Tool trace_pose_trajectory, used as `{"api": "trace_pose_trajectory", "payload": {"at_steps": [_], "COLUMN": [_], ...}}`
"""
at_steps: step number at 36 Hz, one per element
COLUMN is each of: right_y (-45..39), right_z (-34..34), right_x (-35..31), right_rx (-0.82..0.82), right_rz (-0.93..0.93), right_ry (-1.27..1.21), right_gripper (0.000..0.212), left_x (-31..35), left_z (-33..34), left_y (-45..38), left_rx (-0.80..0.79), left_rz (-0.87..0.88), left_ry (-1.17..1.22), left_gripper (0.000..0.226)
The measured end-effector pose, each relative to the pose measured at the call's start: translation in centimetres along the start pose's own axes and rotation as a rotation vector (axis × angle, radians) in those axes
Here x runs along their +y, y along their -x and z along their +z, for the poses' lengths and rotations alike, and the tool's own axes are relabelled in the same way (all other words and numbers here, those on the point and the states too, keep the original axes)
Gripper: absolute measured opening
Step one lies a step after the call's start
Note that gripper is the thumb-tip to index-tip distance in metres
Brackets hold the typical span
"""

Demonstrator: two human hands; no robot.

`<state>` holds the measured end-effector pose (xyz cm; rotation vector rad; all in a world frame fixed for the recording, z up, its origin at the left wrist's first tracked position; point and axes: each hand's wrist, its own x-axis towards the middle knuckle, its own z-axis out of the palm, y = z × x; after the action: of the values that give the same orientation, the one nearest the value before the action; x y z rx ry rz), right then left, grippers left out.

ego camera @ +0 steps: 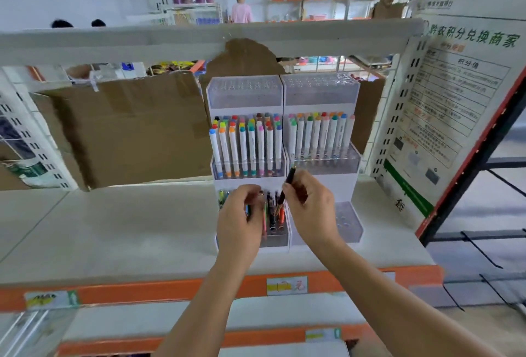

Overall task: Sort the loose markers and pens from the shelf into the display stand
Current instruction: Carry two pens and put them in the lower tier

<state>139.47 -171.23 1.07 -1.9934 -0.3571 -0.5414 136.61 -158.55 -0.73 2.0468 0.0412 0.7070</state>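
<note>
Right hand (308, 203) (gripping) on pen (287, 186)

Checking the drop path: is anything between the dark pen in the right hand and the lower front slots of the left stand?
Nothing visible blocks it. The slim dark pen hangs over the clear slotted tray; the left hand holds pens beside it.

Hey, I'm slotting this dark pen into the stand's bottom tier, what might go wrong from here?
The dark pen in your right hand is tilted, so its tip may miss a hole. The bottom tier is already crowded with pens, which could get knocked askew. Your left hand covers part of that tier, hiding free holes.
</note>
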Motion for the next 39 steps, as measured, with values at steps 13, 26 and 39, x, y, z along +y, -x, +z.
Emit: {"api": "trace_pose_trajectory", "payload": {"at_steps": [13, 26, 39], "right_y": [2.3, 3.2, 3.1], "right_z": [2.3, 4.5, 4.0], "right_x": [1.8, 2.8, 1.8], "right_rx": [-0.074, -0.195, -0.131], "right_rz": [-0.004, 0.139, 0.125], "right_ry": [0.284, 0.459, 0.526], "right_gripper": [0.012, 0.018, 0.020], "left_x": [-5.2, -8.6, -7.8], "left_z": [-5.0, -6.4, -6.2], "left_y": [-1.5, -2.1, -1.5], "left_rx": [-0.035, -0.172, -0.209], "left_rz": [-0.092, -0.206, -0.230], "left_ry": [-0.172, -0.309, -0.353], "left_gripper": [0.047, 0.115, 0.126]}}
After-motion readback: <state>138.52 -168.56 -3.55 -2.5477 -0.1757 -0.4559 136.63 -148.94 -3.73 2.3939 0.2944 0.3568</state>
